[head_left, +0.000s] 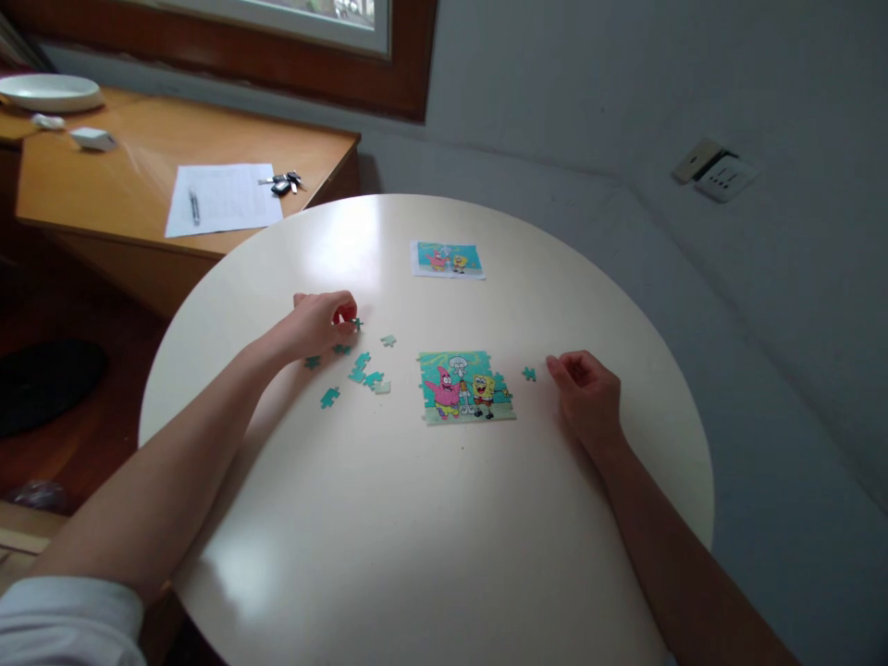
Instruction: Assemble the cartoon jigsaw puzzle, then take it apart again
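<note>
A partly assembled jigsaw puzzle [458,388] lies at the middle of the round table, showing a pink starfish, a squid figure and a yellow sponge. To its left, my left hand [325,322] is closed in a pinch at a teal puzzle piece [358,324]. Several loose puzzle pieces [330,398] lie scattered below and beside that hand, mostly teal. My right hand [589,393] rests on the table right of the puzzle, its fingers curled shut with nothing visible in them. Just left of its fingertips is a single teal puzzle piece [529,374], apart from the hand.
A small reference picture [448,260] lies behind the puzzle on the white round table [416,546]. Beyond, a wooden desk [139,129] holds a paper sheet [228,203], a pen [194,207], keys [283,182] and a white box [92,139]. A wall socket [725,177] is at right.
</note>
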Demonstrator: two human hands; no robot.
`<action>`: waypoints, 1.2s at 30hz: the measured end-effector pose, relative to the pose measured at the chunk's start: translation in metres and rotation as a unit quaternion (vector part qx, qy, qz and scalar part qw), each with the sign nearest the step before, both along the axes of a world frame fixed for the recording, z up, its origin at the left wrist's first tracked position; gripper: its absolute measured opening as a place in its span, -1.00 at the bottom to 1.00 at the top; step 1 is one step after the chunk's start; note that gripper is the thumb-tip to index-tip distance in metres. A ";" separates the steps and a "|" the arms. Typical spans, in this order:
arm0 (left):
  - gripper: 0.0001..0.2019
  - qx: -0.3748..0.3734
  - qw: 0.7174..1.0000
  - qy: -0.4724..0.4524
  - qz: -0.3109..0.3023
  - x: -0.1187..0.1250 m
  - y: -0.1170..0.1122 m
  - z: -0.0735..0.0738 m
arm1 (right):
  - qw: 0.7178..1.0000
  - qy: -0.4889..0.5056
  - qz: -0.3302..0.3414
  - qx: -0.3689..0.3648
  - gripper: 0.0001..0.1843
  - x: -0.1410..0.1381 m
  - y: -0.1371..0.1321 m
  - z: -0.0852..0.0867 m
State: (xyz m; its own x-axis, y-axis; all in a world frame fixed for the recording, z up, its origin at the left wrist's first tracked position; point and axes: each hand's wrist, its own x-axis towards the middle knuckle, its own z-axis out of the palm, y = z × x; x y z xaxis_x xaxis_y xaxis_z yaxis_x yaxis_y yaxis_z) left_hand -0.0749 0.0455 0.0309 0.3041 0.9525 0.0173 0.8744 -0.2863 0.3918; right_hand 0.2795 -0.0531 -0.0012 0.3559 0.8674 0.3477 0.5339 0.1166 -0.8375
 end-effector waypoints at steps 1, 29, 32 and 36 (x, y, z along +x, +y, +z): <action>-0.88 0.004 1.000 -0.007 -0.004 0.000 -0.001 0.000 | 1.000 0.001 0.000 -0.002 -0.69 0.000 0.000 0.000; -0.92 -0.070 0.934 -0.342 -0.068 0.073 -0.032 -0.004 | 0.974 -0.166 0.133 0.076 -0.76 -0.030 -0.003 -0.002; -0.95 -0.103 0.928 -0.350 -0.080 0.093 -0.040 -0.006 | 0.980 -0.103 0.170 0.021 -0.74 -0.041 0.001 0.013; -0.95 -0.099 0.921 -0.366 -0.093 0.114 -0.042 -0.011 | 0.963 -0.072 0.256 -0.037 -0.76 -0.055 0.011 0.028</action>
State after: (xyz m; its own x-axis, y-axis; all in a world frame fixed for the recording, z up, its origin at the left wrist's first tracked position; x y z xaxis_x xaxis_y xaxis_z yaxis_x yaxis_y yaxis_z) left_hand 0.0393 0.0030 0.0203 0.4388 0.8913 0.1140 0.2992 -0.2645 0.9168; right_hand 0.2244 -0.0422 0.0267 -0.1720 0.9411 0.2913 0.5344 0.3375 -0.7749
